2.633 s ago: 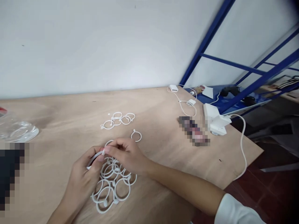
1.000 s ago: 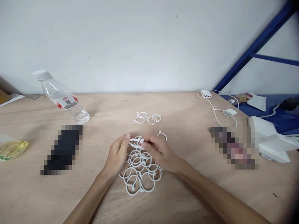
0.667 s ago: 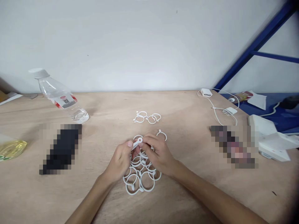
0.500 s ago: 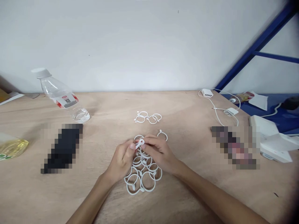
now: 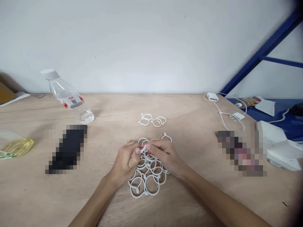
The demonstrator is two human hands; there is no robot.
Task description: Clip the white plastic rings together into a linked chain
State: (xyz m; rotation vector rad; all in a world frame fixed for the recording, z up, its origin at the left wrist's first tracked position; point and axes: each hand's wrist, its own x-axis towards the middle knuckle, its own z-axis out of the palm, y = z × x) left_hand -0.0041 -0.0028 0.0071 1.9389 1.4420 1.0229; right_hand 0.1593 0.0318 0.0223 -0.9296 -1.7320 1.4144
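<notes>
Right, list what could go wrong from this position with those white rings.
1. Both hands, left hand and right hand, pinch one small white ring right over the linked cluster of rings; a slip could drop it into the tangle or drag the cluster.
2. The single loose ring lies just beyond the right hand's knuckles and might get knocked away.
3. The water bottle stands well to the left, so it is unlikely to be hit.
</notes>
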